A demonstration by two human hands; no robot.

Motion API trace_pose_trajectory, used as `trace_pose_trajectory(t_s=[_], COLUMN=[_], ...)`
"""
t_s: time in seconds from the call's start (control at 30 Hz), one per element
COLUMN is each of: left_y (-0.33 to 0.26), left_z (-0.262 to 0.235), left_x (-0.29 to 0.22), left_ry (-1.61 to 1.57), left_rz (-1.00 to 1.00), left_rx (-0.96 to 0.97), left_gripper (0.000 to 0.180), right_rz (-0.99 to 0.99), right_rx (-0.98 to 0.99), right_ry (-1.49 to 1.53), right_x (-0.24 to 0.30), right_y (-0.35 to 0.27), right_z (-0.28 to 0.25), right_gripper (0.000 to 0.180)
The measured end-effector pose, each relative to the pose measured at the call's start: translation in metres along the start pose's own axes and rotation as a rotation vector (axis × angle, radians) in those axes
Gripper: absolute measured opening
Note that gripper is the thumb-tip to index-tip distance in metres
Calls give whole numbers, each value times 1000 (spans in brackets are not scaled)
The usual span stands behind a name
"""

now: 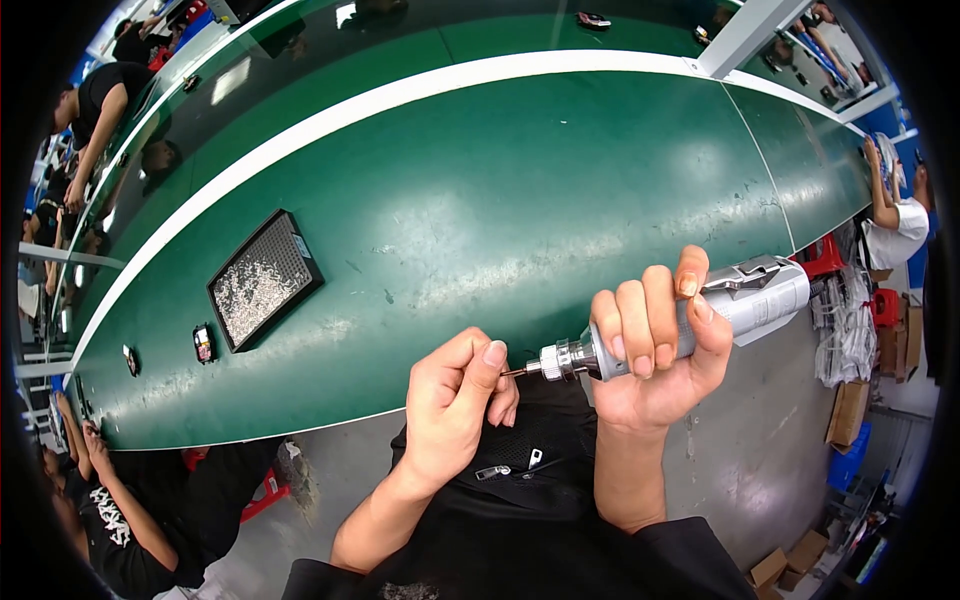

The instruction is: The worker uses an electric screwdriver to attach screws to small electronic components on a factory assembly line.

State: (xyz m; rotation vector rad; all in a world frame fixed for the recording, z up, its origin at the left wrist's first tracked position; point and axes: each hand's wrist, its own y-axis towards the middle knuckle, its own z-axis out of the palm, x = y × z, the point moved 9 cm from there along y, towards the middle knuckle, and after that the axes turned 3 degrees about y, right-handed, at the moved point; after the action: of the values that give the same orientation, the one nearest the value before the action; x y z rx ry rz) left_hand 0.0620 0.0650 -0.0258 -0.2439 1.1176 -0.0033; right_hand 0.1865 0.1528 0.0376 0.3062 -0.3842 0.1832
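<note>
Gripping electric screwdriver (700,315) in right hand (655,345) | left hand (455,400) pinching bit tip | beyond table edge (300,425)

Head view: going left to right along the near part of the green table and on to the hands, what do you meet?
Small dark part → small black device → black tray of tiny metal parts → left hand → screwdriver bit → right hand gripping the grey electric screwdriver.

Factory assembly line: long green workbench (480,200), seated workers (895,215).

A black tray (264,280) of small silvery parts lies on the green table (520,200).
</note>
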Motion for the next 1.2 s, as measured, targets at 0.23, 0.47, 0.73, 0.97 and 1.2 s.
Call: trace_pose_trajectory(t_s=[0.23, 0.47, 0.73, 0.97, 1.2], left_y=[-9, -6, 5, 65, 246], left_z=[-7, -3, -30, -15, 21], left_x=[-9, -12, -53, -111, -94], left_ry=[413, 501, 602, 914, 1174], left_rz=[291, 272, 410, 508, 629], left_rx=[-236, -170, -237, -178, -66], left_gripper=[25, 28, 53, 35, 23], right_rz=[-45, -15, 8, 61, 133], right_rx=[-18, -30, -98, -201, -235], right_ry=[-8, 24, 100, 153, 244], right_x=[3, 1, 8, 8, -3], right_y=[-2, -2, 8, 10, 3], right_z=[-5, -9, -27, -57, -79], right_gripper=[6, 8, 9, 7, 6])
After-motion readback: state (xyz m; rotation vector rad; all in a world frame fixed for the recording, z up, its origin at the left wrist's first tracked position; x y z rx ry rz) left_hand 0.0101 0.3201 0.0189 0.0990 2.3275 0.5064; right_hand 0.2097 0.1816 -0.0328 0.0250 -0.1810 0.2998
